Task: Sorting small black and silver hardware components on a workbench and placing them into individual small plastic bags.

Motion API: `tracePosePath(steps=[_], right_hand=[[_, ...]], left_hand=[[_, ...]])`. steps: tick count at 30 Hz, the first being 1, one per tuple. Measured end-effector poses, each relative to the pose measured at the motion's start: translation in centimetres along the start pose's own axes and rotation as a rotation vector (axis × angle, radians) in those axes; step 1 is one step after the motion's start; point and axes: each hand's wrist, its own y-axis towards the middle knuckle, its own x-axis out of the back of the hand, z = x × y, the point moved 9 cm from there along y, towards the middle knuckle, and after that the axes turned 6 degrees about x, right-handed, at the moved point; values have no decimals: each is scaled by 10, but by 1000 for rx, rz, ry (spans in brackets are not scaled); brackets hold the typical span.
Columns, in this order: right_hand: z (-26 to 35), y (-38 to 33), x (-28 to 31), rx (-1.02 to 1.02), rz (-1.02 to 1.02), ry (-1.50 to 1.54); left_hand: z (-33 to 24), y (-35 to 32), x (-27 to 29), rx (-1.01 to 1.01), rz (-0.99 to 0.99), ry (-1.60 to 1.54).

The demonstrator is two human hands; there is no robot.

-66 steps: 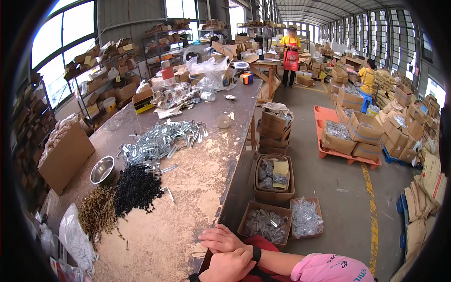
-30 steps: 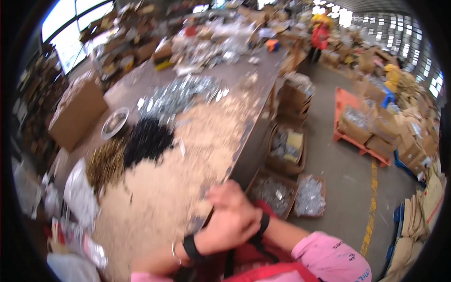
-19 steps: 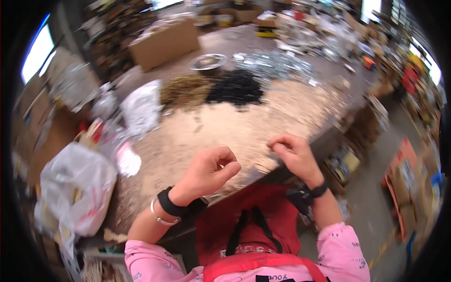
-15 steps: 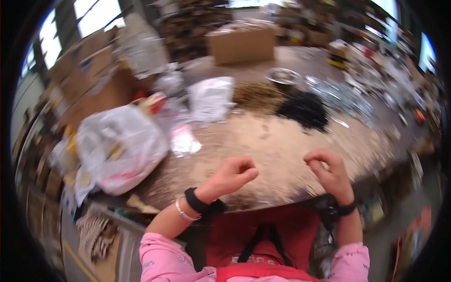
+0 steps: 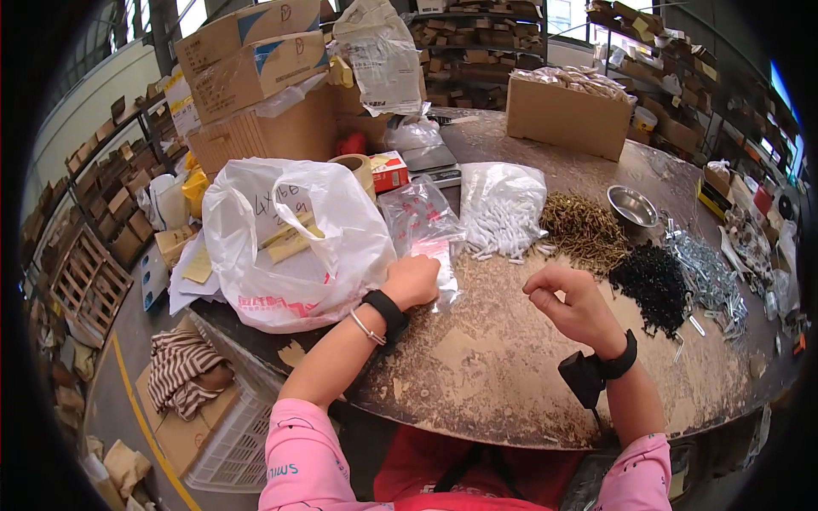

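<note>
My left hand (image 5: 415, 279) is closed at the edge of the small clear plastic bags (image 5: 445, 271), with its fingertips partly hidden against them. To the right, my right hand (image 5: 573, 300) hovers over the table with fingers curled toward the thumb; whatever they hold, if anything, is hidden. Beyond the hands lie white plastic plugs (image 5: 503, 217) spilling from a clear bag, a heap of brass-coloured screws (image 5: 588, 228), a heap of small black parts (image 5: 652, 285) and a pile of silvery metal pieces (image 5: 705, 277).
A white carrier bag (image 5: 294, 247) bulges to my left, beside a tape roll (image 5: 354, 173) and a small scale (image 5: 434, 162). Cartons (image 5: 256, 64) are stacked behind. A metal bowl (image 5: 632, 207) and an open box of packets (image 5: 567, 111) stand farther back.
My left hand has moved left and forward to the clear bags. The right hand remains raised and curled. The view has turned left, and its blur is gone.
</note>
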Motion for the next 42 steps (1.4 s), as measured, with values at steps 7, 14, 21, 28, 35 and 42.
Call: tracePosePath(steps=[7,14,21,28,35,42], right_hand=[[-42,-5,-9,-162,45,10],[-78,-14,-23,-469,-148,800],[-79,-8,31,-301,-200,342],[-63,-9,44,-254,-187,94],[-37,-13,63,-5,-489,-265],[-66,-1,20,-80,-273,-143]], left_hand=[[-29,-18,32,-146,-124,-337],[-132,-78,93,-597,-589,-369],[-137,-41,113,-486,-552,-816],[-133,-2,61,-351,-73,-993],[-123,4,51,-300,-94,-1094],[-129,-7,65,-388,-400,-941]])
